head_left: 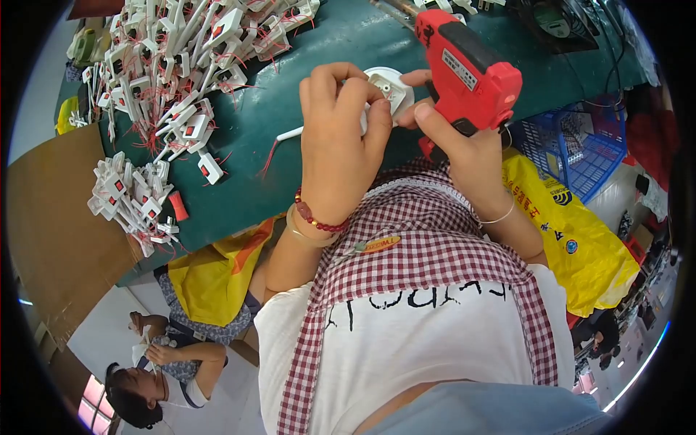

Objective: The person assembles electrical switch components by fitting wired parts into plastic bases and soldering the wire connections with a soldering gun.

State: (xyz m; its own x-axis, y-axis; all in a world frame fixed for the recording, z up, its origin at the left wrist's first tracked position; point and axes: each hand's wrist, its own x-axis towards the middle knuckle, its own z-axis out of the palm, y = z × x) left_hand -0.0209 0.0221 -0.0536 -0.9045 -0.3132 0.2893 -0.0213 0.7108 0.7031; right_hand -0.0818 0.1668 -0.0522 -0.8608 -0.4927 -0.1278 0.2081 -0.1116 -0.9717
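Note:
My left hand [337, 130] is bent over a round white plastic housing [404, 93], its fingertips closed on the part inside. A white tube [288, 134] with red wire ends sticks out to the left beneath that hand. My right hand [467, 156] holds a red pistol-shaped power tool [471, 72] with a black top. Thin metal rods at the tool's front point to the upper left, away from the housing. The thumb and forefinger of my right hand reach to the housing's right edge. The inner small parts are partly hidden by my fingers.
A large heap of white switch pieces with red wires [170, 61] covers the table's left side; a smaller pile [134, 199] lies nearer. A blue basket [580, 156] and yellow bag [573, 239] are at right. Another person [170, 370] sits at lower left.

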